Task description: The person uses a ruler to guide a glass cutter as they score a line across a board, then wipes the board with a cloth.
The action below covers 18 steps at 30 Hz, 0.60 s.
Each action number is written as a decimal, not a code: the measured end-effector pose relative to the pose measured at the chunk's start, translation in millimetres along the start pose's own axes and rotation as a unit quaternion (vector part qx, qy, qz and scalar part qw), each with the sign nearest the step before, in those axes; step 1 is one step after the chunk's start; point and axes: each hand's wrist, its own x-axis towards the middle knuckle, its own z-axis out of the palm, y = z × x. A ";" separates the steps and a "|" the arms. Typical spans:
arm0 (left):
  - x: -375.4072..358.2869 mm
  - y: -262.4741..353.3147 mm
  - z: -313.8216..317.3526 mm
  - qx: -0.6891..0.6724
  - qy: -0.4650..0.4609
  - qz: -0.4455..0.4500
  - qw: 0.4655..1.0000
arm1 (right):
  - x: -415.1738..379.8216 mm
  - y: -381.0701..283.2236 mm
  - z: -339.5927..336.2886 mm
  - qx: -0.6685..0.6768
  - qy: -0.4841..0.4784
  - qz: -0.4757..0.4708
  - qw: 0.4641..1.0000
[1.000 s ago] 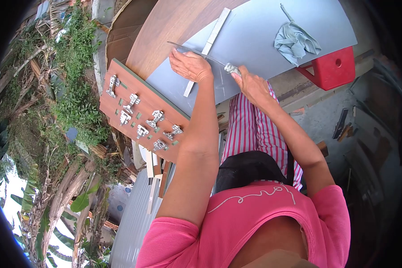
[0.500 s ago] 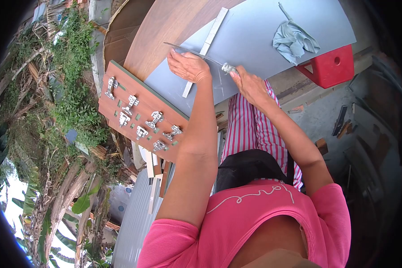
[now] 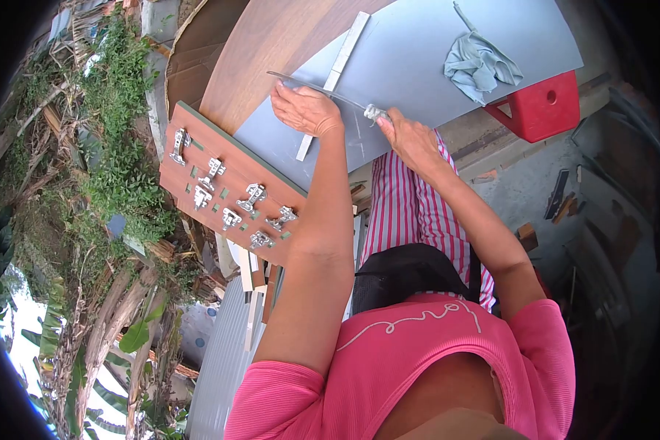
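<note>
A long knife (image 3: 350,100) with a thin blade and a pale wrapped-looking handle is held across the grey board (image 3: 411,44). My right hand (image 3: 412,139) is closed around its handle. Near the tip, my left hand (image 3: 304,110) has its fingers bent and close together against the blade, with the thumb by the edge; the exact grip is partly hidden. Beneath the blade, a narrow pale bar (image 3: 347,53) lies slanting on the board, its lower part passing behind my left hand.
Left of my forearm, a reddish-brown panel (image 3: 220,213) carries several metal hinges (image 3: 252,196). A crumpled blue-grey cloth (image 3: 480,64) lies on the board's right part, beside a red plastic stool (image 3: 543,110). Wood scraps (image 3: 565,209) lie on the floor at right; plants (image 3: 125,147) stand at left.
Both hands keep their hold on the knife, which stays nearly in place over the bar. The whole view has shifted very slightly.
</note>
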 end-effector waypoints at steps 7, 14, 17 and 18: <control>-0.5 -2.0 2.0 0.005 -0.003 -0.004 1.000 | 18.8 -14.2 4.7 -0.003 0.031 -0.034 0.999; 0.4 -0.3 0.1 0.005 -0.001 -0.005 1.000 | 2.8 0.9 0.1 -0.001 -0.001 0.002 1.000; -1.2 -0.7 -0.4 -0.003 0.005 0.011 1.000 | 3.9 -2.5 -2.3 -0.013 -0.007 0.006 1.000; -0.9 -1.0 -0.2 0.001 0.004 0.009 1.000 | 10.8 -8.3 -0.9 -0.009 -0.002 -0.009 1.000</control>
